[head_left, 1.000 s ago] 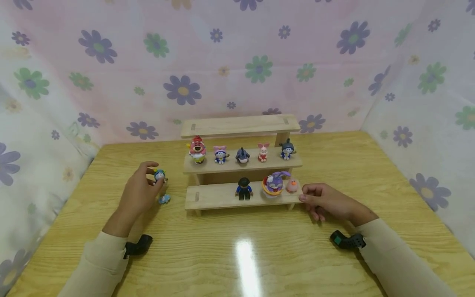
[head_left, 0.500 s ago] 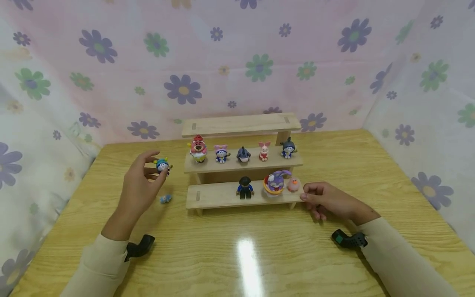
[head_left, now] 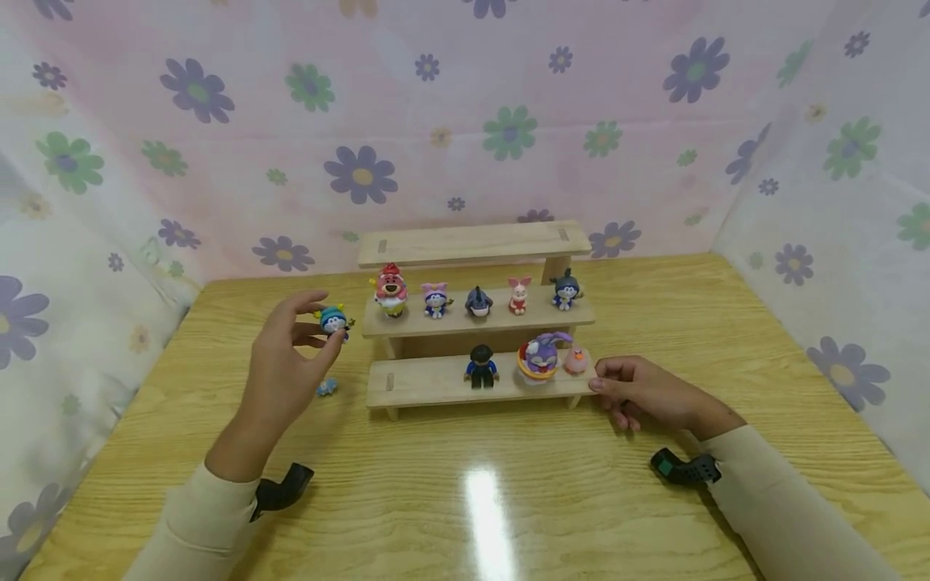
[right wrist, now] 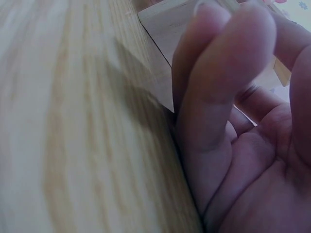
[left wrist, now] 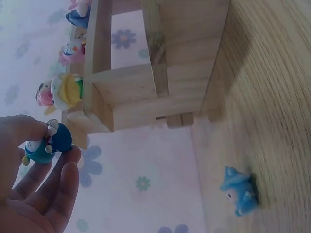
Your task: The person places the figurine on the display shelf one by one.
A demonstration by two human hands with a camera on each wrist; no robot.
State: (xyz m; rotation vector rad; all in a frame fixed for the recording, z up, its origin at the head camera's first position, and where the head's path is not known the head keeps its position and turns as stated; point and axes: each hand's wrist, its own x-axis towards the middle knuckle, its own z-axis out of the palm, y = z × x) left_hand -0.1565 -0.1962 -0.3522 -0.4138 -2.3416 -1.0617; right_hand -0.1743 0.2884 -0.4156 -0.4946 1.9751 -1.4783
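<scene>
In the head view my left hand (head_left: pixel 286 367) pinches a small figurine (head_left: pixel 334 321) with a teal hat and yellow horns between thumb and fingers, raised left of a tiered wooden display stand (head_left: pixel 429 394). The left wrist view shows the figurine's dark blue body (left wrist: pixel 61 138) tilted in the fingertips. Below this hand, a light-blue figurine (left wrist: pixel 239 191) lies on the table. My right hand (head_left: pixel 657 395) grips the right end of the stand's bottom tier with thumb and curled fingers; the exact contact is partly hidden in the right wrist view.
Several figurines line the middle tier, from a pink bear (head_left: pixel 391 289) to a dark-hatted figure (head_left: pixel 565 290). On the bottom tier are a black-haired toy figure (head_left: pixel 481 367), a purple rabbit (head_left: pixel 539 357) and a pink bird (head_left: pixel 576 361). A flowered cloth (head_left: pixel 465 97) hangs behind the table.
My left hand has lifted the teal-hatted figurine from beside the light-blue one and carried it up and rightward toward the stand. The right hand stays at the bottom tier's end.
</scene>
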